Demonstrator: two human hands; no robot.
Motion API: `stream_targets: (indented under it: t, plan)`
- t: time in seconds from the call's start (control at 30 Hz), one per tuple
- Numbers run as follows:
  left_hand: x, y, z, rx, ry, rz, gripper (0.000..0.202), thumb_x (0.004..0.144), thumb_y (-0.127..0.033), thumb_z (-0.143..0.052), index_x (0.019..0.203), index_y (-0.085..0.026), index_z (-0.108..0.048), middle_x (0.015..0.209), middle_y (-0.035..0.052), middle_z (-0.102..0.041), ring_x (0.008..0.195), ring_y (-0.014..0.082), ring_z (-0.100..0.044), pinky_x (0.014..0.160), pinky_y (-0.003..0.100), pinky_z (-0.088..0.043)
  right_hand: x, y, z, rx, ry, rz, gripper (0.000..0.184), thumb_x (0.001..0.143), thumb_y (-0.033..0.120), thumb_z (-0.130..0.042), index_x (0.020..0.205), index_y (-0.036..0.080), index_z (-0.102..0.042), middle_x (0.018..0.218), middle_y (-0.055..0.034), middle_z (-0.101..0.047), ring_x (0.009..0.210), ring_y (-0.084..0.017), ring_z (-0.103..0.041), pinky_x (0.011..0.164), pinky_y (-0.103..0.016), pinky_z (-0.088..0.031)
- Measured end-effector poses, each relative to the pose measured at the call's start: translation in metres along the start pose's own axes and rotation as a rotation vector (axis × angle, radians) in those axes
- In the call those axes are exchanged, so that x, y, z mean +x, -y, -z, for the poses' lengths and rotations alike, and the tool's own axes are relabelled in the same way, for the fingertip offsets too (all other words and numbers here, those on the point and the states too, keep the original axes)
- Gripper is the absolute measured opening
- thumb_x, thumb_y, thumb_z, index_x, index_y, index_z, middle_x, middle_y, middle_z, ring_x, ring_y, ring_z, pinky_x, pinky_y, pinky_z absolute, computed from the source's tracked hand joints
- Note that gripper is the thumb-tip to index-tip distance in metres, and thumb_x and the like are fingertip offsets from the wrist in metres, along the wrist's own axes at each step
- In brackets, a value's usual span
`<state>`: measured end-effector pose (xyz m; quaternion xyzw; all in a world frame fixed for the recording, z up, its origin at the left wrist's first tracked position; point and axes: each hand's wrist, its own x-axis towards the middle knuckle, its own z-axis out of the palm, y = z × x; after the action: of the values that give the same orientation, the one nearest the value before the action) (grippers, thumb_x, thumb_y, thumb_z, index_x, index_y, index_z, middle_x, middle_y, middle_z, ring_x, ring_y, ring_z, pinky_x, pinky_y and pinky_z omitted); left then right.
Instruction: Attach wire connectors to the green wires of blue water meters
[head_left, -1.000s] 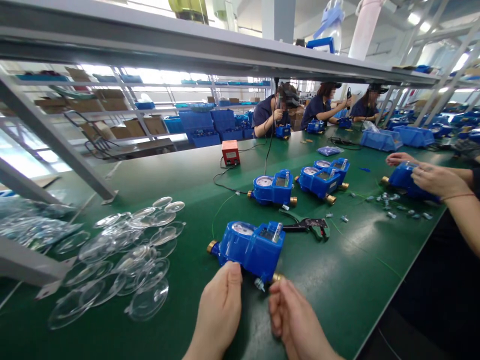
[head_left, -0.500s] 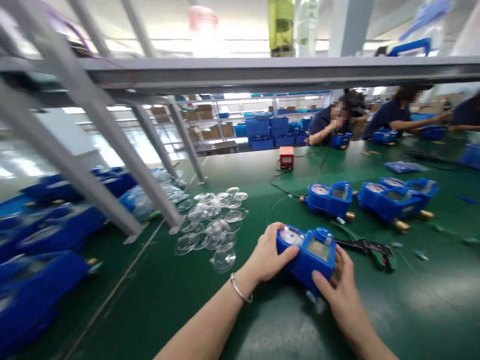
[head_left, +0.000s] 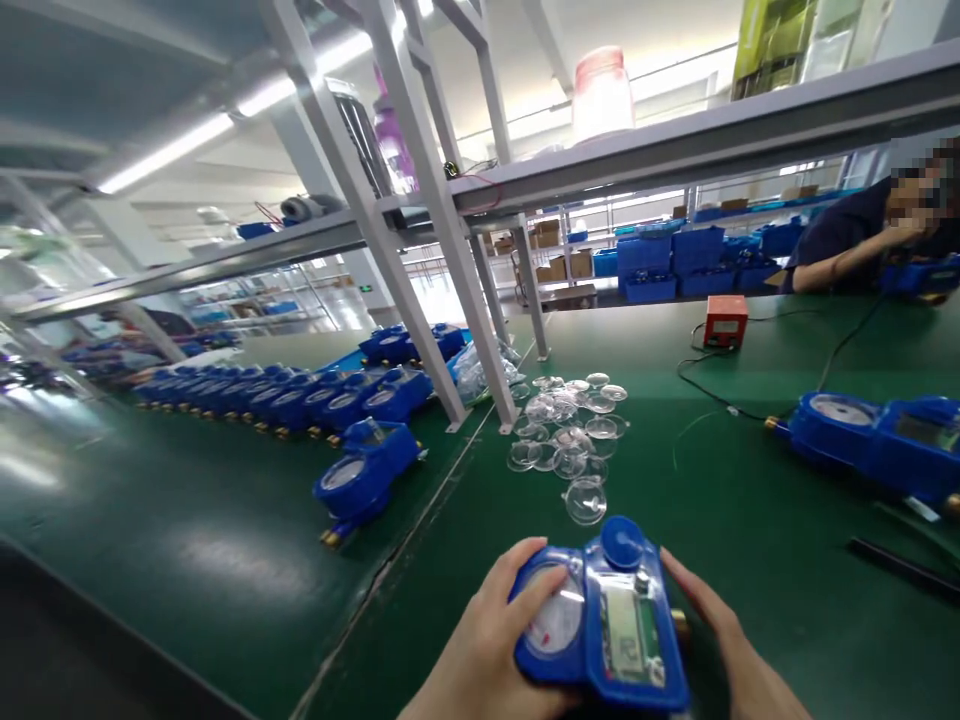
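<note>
A blue water meter (head_left: 592,640) with a round dial and a small display window is held low over the bench. My left hand (head_left: 499,640) grips its left side, thumb lying across the dial cover. Along the right edge, my right hand (head_left: 724,630) steadies the meter beside a brass fitting (head_left: 679,626); its lower fingers are hidden. A round blue cap (head_left: 622,543) stands up at the meter's top. Just beyond lie several clear round covers (head_left: 585,500), loosely scattered.
Another meter (head_left: 367,470) rests left of the bench seam, before a long row of meters (head_left: 285,395). Shelf posts (head_left: 480,300) rise behind the covers. To the right are a red box (head_left: 725,322) with a cable, a meter (head_left: 862,440) and a seated person (head_left: 862,240).
The view has swung left, bringing the row of meters into sight. The held meter has come closer, its dial and display facing up toward me, and my left thumb now lies over the dial.
</note>
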<state>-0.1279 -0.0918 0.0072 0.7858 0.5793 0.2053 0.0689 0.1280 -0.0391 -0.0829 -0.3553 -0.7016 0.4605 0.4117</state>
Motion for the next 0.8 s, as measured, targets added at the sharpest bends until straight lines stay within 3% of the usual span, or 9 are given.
stream_targets:
  t: [0.1, 0.27, 0.33, 0.43, 0.57, 0.7, 0.8]
  plan:
    - [-0.029, 0.023, 0.009, 0.101, -0.157, 0.129, 0.081, 0.064, -0.025, -0.075, 0.132, -0.032, -0.031, 0.143, 0.0101, -0.023, 0.126, 0.0324, -0.037, 0.101, 0.049, -0.040, 0.004, 0.004, 0.005, -0.144, 0.115, 0.027, 0.082, 0.067, 0.042, -0.072, 0.139, 0.030, -0.033, 0.140, -0.0103, -0.040, 0.125, -0.037, -0.040, 0.100, -0.050, -0.041]
    - [-0.066, 0.053, 0.018, 0.181, -0.438, 0.127, 0.073, 0.066, -0.024, -0.074, 0.128, -0.030, -0.036, 0.137, 0.0117, -0.033, 0.124, 0.0351, -0.038, 0.096, 0.057, -0.041, 0.006, 0.008, 0.015, -0.257, 0.318, -0.193, 0.069, 0.076, 0.039, -0.060, 0.138, 0.022, -0.035, 0.141, -0.0076, -0.039, 0.128, -0.029, -0.039, 0.106, -0.044, -0.035]
    - [-0.076, 0.055, 0.016, 0.183, -0.478, 0.122, 0.071, 0.067, -0.022, -0.072, 0.128, -0.031, -0.036, 0.137, 0.0116, -0.033, 0.124, 0.0355, -0.038, 0.095, 0.059, -0.041, 0.008, 0.013, 0.012, -0.281, 0.399, -0.264, 0.074, 0.076, 0.037, -0.058, 0.141, 0.017, -0.029, 0.145, -0.0085, -0.033, 0.131, -0.027, -0.034, 0.109, -0.044, -0.029]
    - [-0.084, 0.055, 0.014, 0.177, -0.435, 0.095, 0.069, 0.070, -0.018, -0.069, 0.128, -0.033, -0.036, 0.139, 0.0104, -0.031, 0.123, 0.0343, -0.040, 0.094, 0.056, -0.043, 0.016, 0.026, 0.003, -0.318, 0.472, -0.254, 0.078, 0.077, 0.037, -0.055, 0.143, 0.012, -0.021, 0.147, -0.0094, -0.026, 0.134, -0.025, -0.029, 0.111, -0.042, -0.024]
    - [-0.076, 0.060, 0.017, 0.276, -0.388, 0.129, 0.068, 0.070, -0.028, -0.069, 0.129, -0.030, -0.035, 0.138, 0.0113, -0.032, 0.122, 0.0349, -0.040, 0.095, 0.055, -0.042, 0.027, 0.037, -0.004, -0.381, 0.557, -0.111, 0.074, 0.078, 0.035, -0.056, 0.142, 0.012, -0.026, 0.147, -0.0090, -0.028, 0.134, -0.024, -0.028, 0.112, -0.040, -0.024]
    - [-0.051, 0.073, 0.026, 0.435, -0.499, 0.360, 0.059, 0.072, -0.047, -0.061, 0.123, -0.022, -0.044, 0.134, 0.0125, -0.035, 0.121, 0.0360, -0.039, 0.096, 0.055, -0.041, 0.028, 0.033, -0.003, -0.430, 0.596, -0.083, 0.061, 0.082, 0.031, -0.051, 0.138, 0.015, -0.036, 0.144, -0.0086, -0.034, 0.132, -0.026, -0.032, 0.111, -0.043, -0.026]
    - [-0.026, 0.087, 0.034, 0.514, -0.534, 0.528, 0.066, 0.071, -0.056, -0.056, 0.123, -0.016, -0.047, 0.137, 0.0144, -0.030, 0.123, 0.0372, -0.035, 0.099, 0.054, -0.038, 0.029, 0.032, -0.001, -0.457, 0.590, -0.065, 0.055, 0.083, 0.027, -0.049, 0.135, 0.013, -0.041, 0.141, -0.0100, -0.039, 0.130, -0.026, -0.036, 0.110, -0.044, -0.028]
